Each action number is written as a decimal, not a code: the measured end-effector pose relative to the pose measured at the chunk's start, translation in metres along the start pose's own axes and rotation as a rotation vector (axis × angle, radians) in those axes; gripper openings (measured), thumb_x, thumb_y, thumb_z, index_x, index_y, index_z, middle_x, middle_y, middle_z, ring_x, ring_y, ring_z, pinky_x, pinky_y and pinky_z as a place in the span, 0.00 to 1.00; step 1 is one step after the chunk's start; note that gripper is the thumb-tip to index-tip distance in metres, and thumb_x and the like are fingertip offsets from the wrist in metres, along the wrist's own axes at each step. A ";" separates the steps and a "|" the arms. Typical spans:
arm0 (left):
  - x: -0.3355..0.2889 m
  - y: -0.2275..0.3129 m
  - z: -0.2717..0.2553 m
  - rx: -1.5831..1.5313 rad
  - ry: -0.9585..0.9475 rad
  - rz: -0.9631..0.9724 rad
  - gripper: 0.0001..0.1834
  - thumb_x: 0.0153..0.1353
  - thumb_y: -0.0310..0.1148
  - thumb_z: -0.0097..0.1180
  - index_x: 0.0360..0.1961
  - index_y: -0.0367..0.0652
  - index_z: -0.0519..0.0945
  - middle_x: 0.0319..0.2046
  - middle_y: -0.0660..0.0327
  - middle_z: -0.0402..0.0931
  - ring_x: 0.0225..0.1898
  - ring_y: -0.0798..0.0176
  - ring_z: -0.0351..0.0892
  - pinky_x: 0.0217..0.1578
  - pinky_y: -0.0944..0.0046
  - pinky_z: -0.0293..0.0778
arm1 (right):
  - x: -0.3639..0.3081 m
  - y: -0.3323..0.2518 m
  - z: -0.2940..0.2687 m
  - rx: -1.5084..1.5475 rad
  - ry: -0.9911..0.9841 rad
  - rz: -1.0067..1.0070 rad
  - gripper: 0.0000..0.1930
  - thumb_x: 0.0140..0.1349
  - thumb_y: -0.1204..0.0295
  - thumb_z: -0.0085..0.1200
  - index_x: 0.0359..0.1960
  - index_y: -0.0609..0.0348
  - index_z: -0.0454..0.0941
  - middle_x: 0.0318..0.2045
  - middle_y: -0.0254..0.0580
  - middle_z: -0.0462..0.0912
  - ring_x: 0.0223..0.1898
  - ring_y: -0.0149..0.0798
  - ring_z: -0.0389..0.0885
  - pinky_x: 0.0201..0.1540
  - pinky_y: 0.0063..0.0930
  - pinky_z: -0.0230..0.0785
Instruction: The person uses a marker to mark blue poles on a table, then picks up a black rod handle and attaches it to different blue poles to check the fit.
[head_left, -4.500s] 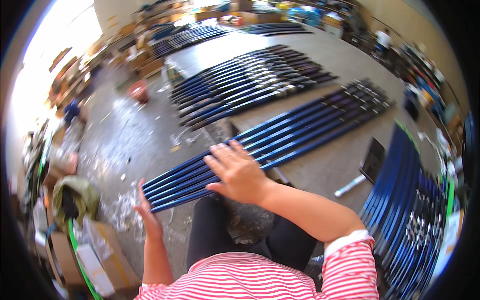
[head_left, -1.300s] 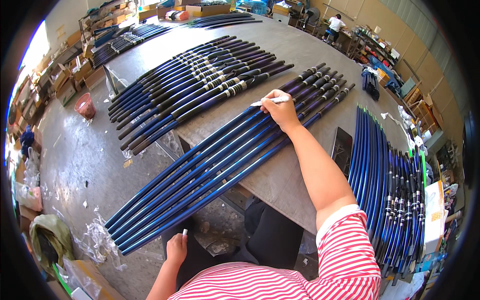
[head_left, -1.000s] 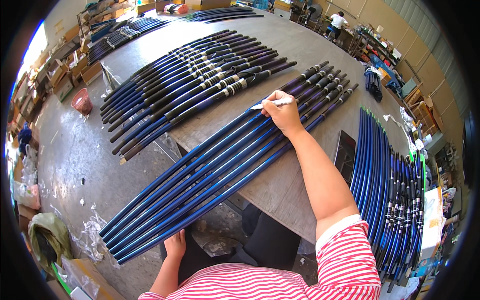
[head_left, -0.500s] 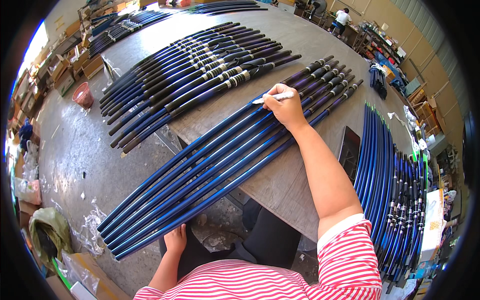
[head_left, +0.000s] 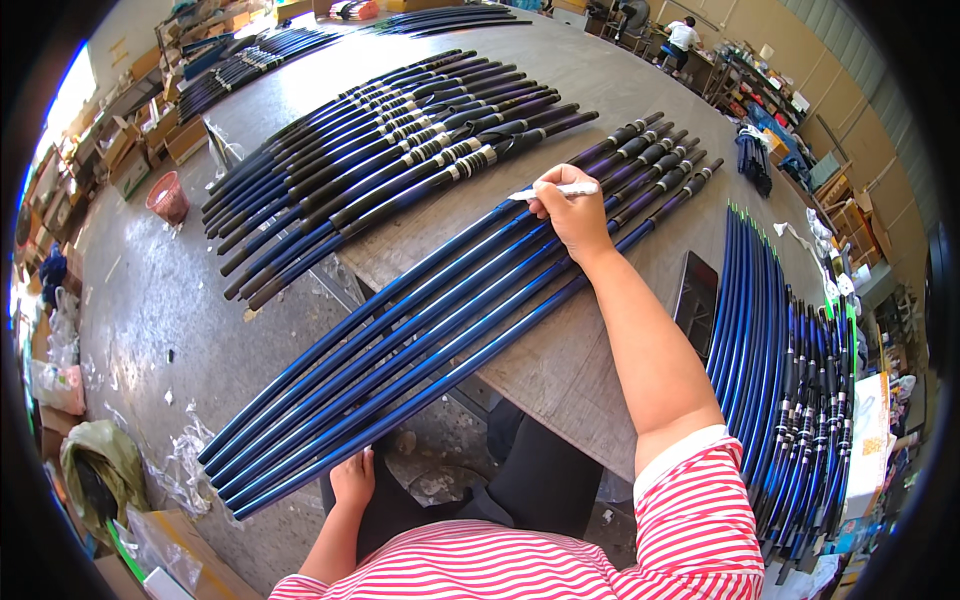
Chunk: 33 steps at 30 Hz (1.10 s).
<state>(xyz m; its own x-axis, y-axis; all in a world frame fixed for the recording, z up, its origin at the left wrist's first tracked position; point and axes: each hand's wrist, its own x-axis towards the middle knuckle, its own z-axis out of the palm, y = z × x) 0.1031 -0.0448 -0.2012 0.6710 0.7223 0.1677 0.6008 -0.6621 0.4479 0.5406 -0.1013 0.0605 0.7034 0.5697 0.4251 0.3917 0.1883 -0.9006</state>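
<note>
- The right hand (head_left: 572, 212) is pinched narrow around a white marker pen (head_left: 582, 188), over the near row of blue fishing rods (head_left: 430, 315); the pen's tip is at the outermost rod on the row's far-left side.
- The left hand (head_left: 352, 478) lies at the row's near side, close to its lower-left ends, with fingers curled; whether it grips anything cannot be told.
- The row itself slants side by side across the table (head_left: 560, 380), its dark, ringed handle ends on the tabletop at upper right and its plain blue ends jutting out past the table edge.
- To the right of the row, a black phone (head_left: 696, 300) lies flat on the table.
- Farther right of the row is a bundle of blue rods with green tips (head_left: 750, 320), and a white box (head_left: 868, 430) stands along that bundle's outer side.
- Beyond the row, to its upper left, a second set of black-gripped rods (head_left: 410, 150) with silver rings lies roughly parallel to it.
- Left of the row, on the floor (head_left: 135, 330), stand a pinkish-red bucket (head_left: 167, 200), crumpled clear plastic (head_left: 185, 470) and an olive cloth bundle (head_left: 115, 460).
- Far behind the row's handle ends, a person in a white top (head_left: 682, 38) sits facing a bench.
</note>
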 end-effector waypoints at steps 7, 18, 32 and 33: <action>0.000 0.005 -0.006 0.035 -0.085 -0.057 0.13 0.58 0.36 0.50 0.20 0.41 0.71 0.19 0.51 0.72 0.23 0.45 0.73 0.23 0.51 0.66 | 0.001 0.002 -0.002 -0.266 0.033 -0.045 0.15 0.55 0.67 0.52 0.15 0.63 0.72 0.10 0.36 0.74 0.13 0.27 0.73 0.19 0.21 0.64; -0.001 0.006 -0.006 0.026 -0.075 -0.073 0.13 0.58 0.37 0.50 0.20 0.42 0.72 0.19 0.52 0.73 0.23 0.47 0.73 0.24 0.51 0.66 | 0.004 0.018 -0.002 -0.406 0.062 -0.168 0.13 0.51 0.68 0.51 0.15 0.64 0.70 0.12 0.49 0.72 0.16 0.49 0.73 0.22 0.34 0.66; -0.002 0.006 -0.006 0.035 -0.070 -0.072 0.13 0.58 0.37 0.50 0.20 0.42 0.71 0.20 0.53 0.72 0.23 0.46 0.73 0.24 0.51 0.66 | -0.002 -0.008 0.004 -0.143 0.101 -0.021 0.14 0.54 0.68 0.54 0.15 0.63 0.72 0.11 0.40 0.74 0.15 0.33 0.74 0.20 0.28 0.64; -0.002 0.005 -0.006 0.037 -0.063 -0.065 0.13 0.58 0.37 0.50 0.20 0.42 0.71 0.20 0.53 0.72 0.23 0.46 0.73 0.24 0.51 0.66 | -0.003 -0.011 0.005 -0.051 0.113 0.018 0.14 0.54 0.68 0.54 0.16 0.63 0.73 0.11 0.39 0.74 0.15 0.31 0.74 0.19 0.27 0.64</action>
<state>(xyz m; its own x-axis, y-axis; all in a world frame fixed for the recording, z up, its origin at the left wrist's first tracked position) 0.1024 -0.0486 -0.1940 0.6557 0.7505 0.0831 0.6585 -0.6222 0.4233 0.5312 -0.1008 0.0684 0.7716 0.4784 0.4193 0.4064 0.1363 -0.9035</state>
